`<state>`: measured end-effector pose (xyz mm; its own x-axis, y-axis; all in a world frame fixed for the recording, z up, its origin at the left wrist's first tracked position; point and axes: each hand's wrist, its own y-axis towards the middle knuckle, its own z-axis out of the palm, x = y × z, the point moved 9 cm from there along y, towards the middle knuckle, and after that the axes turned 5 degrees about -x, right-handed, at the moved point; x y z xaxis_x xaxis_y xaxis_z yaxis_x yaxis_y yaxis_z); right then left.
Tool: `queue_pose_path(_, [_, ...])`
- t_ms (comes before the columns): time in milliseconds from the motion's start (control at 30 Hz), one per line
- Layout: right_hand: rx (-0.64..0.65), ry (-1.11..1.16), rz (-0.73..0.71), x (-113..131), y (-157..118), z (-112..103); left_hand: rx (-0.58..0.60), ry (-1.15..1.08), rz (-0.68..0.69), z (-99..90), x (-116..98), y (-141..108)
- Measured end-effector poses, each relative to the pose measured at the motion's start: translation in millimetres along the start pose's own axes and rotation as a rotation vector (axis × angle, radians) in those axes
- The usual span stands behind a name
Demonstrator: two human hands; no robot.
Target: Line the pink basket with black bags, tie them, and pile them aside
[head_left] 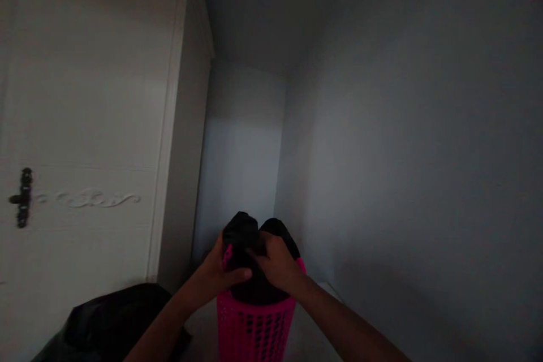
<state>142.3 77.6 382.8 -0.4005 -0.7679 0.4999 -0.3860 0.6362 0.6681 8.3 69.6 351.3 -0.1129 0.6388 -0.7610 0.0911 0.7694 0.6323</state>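
A bright pink basket with slotted walls (pixel 257 328) stands upright in front of me at the bottom of the view. Black plastic bag material (pixel 241 229) lines its mouth and bunches up over the far rim. My left hand (pixel 218 271) is on the basket's left side, its thumb over the opening and its fingers closed around the rim and the bag. On the opposite side, my right hand (pixel 278 263) pinches the bag, fingertips hidden in the dark folds. The basket's inside is too dark to make out.
Another black, bag-like heap (pixel 114 319) lies at the lower left, beside my left forearm. A white wardrobe (pixel 93 96) with a dark door handle (pixel 24 198) rises on the left. A pale wall (pixel 403 153) runs along the right.
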Motion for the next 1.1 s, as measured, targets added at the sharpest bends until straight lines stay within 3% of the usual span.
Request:
queue_pose_path(100, [0.213,-0.056,-0.222,17.4,-7.8,8.6,-0.099,-0.085,-0.123,6.0,4.3,3.5])
queue_pose_path(167, [0.145,-0.082,-0.235,8.6,-8.0,-8.8,-0.195,-0.245,-0.262,7.7,10.3,2.3])
queue_pose_path(267, [-0.119,-0.062,0.013,-41.9,-5.2,-52.0,-0.342,-0.504,-0.35,5.8,14.0,0.0])
queue_pose_path(300, [-0.135,-0.039,0.105,-62.0,-6.5,-58.1,-0.363,-0.54,-0.346,5.9,13.4,0.5])
queue_pose_path(400, [0.104,0.067,0.259,-106.4,-12.8,-42.4,-0.348,-0.486,-0.332,10.8,12.3,3.2])
queue_pose_path(467, [0.189,0.138,0.265,-115.5,-15.2,-37.2,-0.315,-0.372,-0.336,14.3,13.8,3.8])
queue_pose_path(633, [-0.129,0.484,0.354,-103.9,-8.8,-77.9,-0.22,-0.097,-0.247,14.9,12.1,9.6])
queue_pose_path(733, [-0.221,0.724,0.402,-86.5,-6.6,-88.9,-0.11,0.087,-0.181,24.2,10.5,17.8])
queue_pose_path(833, [-0.127,0.711,0.335,-68.5,-3.0,-87.9,0.041,0.23,-0.134,42.9,11.6,25.6])
queue_pose_path(900, [-0.081,0.602,0.259,-65.2,-4.1,-91.0,0.075,0.217,-0.135,49.0,14.1,28.9])
queue_pose_path(1000, [-0.051,0.509,0.253,-80.0,-13.7,-91.8,0.003,0.17,-0.17,42.9,19.7,30.2])
queue_pose_path(1100, [0.134,0.529,0.276,-92.2,-25.6,-65.3,-0.092,0.102,-0.24,35.0,28.7,27.9])
